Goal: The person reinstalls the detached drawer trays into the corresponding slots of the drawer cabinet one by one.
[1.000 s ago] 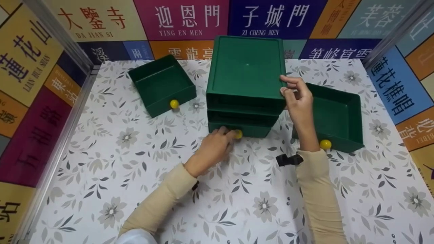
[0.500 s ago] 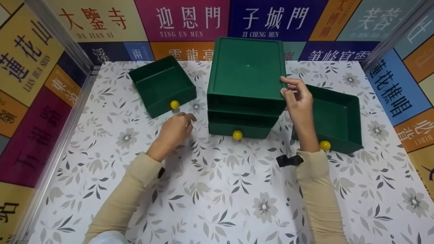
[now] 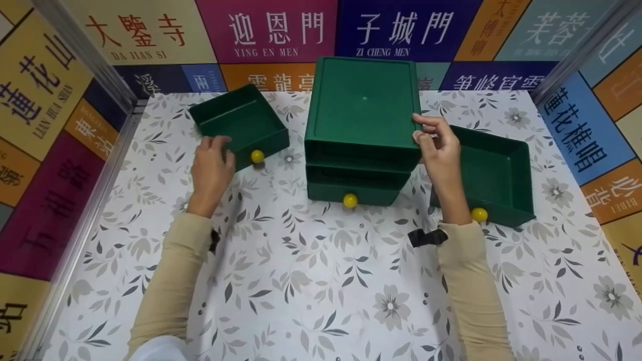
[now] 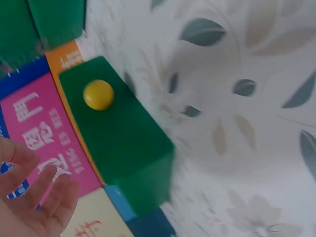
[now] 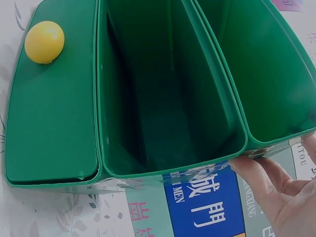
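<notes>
A green drawer cabinet [image 3: 366,100] stands at the back middle; its upper two slots are bare, and a drawer with a yellow knob [image 3: 350,201] fills the bottom one. My right hand [image 3: 440,145] holds the cabinet's right side near the front top corner, thumb and fingers at the edge; the right wrist view shows the thumb [image 5: 254,180] against the side wall. My left hand [image 3: 211,170], fingers loosely bent and holding nothing, is at the near left corner of a loose green drawer [image 3: 251,120]. That drawer's yellow knob [image 4: 98,95] shows in the left wrist view.
A second loose green drawer [image 3: 494,170] with a yellow knob [image 3: 479,215] lies right of the cabinet, partly behind my right forearm. A floral cloth [image 3: 301,281] covers the table. Panels with large lettering [image 3: 271,30] rise behind and at both sides.
My left hand has let go of the bottom drawer's knob and moved left to the loose left drawer. That bottom drawer stays in the cabinet. My right hand keeps its place.
</notes>
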### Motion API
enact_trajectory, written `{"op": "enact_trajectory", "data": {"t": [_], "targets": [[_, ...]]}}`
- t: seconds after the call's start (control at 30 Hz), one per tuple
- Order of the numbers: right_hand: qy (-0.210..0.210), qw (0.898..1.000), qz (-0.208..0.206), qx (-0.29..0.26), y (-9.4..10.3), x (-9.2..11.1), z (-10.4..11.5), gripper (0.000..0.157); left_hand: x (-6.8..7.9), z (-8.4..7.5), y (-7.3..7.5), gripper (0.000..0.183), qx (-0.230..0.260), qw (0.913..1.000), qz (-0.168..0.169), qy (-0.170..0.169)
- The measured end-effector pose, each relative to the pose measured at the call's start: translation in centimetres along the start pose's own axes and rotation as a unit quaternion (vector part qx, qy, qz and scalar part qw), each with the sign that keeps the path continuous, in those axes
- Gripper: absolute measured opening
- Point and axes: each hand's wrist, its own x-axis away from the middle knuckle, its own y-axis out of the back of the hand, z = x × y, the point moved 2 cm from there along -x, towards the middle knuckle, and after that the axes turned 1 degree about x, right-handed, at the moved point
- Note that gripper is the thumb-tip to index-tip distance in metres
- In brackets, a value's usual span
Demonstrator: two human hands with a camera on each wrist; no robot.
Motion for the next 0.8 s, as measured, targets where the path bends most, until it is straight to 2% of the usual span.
{"op": "enact_trajectory", "data": {"t": [0.17, 0.37, 0.57, 0.8], "targets": [[0.001, 1.0, 0.003, -0.003, 0.0, 0.0, 0.0, 0.032, -0.5, 1.9, -0.8, 0.04, -0.012, 0.9983, 0.02, 0.054], [-0.004, 1.0, 0.003, -0.002, -0.1, 0.0, 0.0, 0.032, -0.5, 3.4, -1.7, 0.047, -0.008, 0.9943, 0.055, 0.091], [-0.007, 1.0, 0.003, 0.002, 0.0, 0.0, 0.0, 0.032, -0.2, 4.3, -2.4, 0.049, 0.002, 0.9916, 0.075, 0.106], [-0.004, 1.0, 0.008, 0.0, 0.0, 0.1, 0.1, 0.033, 0.2, 4.6, -2.8, 0.052, 0.033, 0.9936, 0.062, 0.089]]}}
